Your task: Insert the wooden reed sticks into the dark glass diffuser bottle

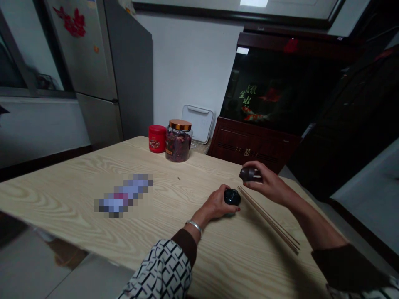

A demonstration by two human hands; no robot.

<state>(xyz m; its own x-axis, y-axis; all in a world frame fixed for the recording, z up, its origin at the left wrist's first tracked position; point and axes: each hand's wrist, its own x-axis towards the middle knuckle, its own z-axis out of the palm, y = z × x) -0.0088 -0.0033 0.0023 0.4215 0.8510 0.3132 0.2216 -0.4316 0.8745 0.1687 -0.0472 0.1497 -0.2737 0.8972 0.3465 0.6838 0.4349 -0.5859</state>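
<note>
Glossy black on the left, dull dark brown on the right, and here's the relation to watch: the brown piece (pixel 249 175) sits right and slightly far of the black pot (pixel 232 197), a gap between them. The left hand (pixel 218 202) has its grip curled round the pot's side, low over the bench (pixel 174 232); the right hand (pixel 270 182) pinches the brown piece, apparently raised, fingers pointing left, towards the pot. What that piece is, I can't tell.

And look at the thin sticks (pixel 269 220)! Straight, pale brown, wood by the look of them, their long axis running from far left to near right. Their far tips lie just beside the pot, so the left hand is nearer to those; the near ends fan slightly, left of the right forearm.

Pale, wavy grain all over the bench; far off, a smooth red canister (pixel 157 139) beside a clear, rounded jar (pixel 178 143) with a coppery lid.
</note>
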